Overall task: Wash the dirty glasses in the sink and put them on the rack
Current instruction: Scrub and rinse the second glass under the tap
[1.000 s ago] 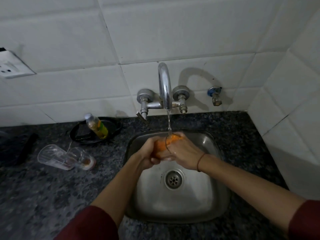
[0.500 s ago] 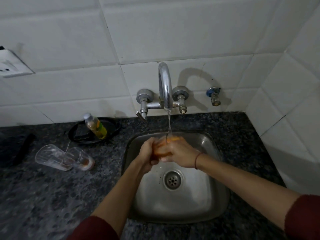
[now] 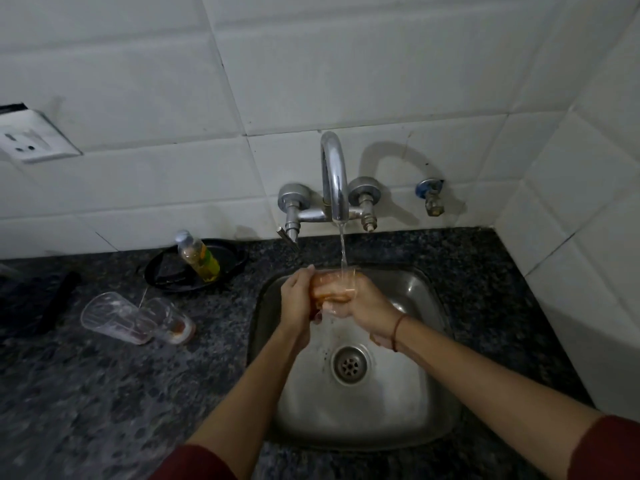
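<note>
Now, step in hand: I judge this to be the rinse-and-rub stage on one glass, with placing not yet begun.
Glass [image 3: 334, 285]: held above the sink [image 3: 429, 341] basin, its upper end directly under the stream [image 3: 343, 249]. It shows an orange tint; I cannot tell whether that is residue or something inside it.
Left grip: the left hand [image 3: 297, 301] is closed on the glass from the left, fingers curled against its wall.
Right grip: the right hand [image 3: 365, 304] wraps it from the right and below, fully closed, holding nothing else.
Technique: I would let one hand carry the glass and the other rub, turning it so every side meets the water. A wet glass is likely slippery, so firm, even pressure is advised, low over the basin.
Tap [image 3: 334, 174]: running, spout centred over the hands.
Queue: two more glasses [image 3: 136, 318] lie on their sides on the surface [image 3: 104, 393] left of the sink, touching, with reddish dregs.
Bottle [image 3: 198, 255]: rests on a dark pan [image 3: 166, 271] near the wall.
Rack: not visible.
</note>
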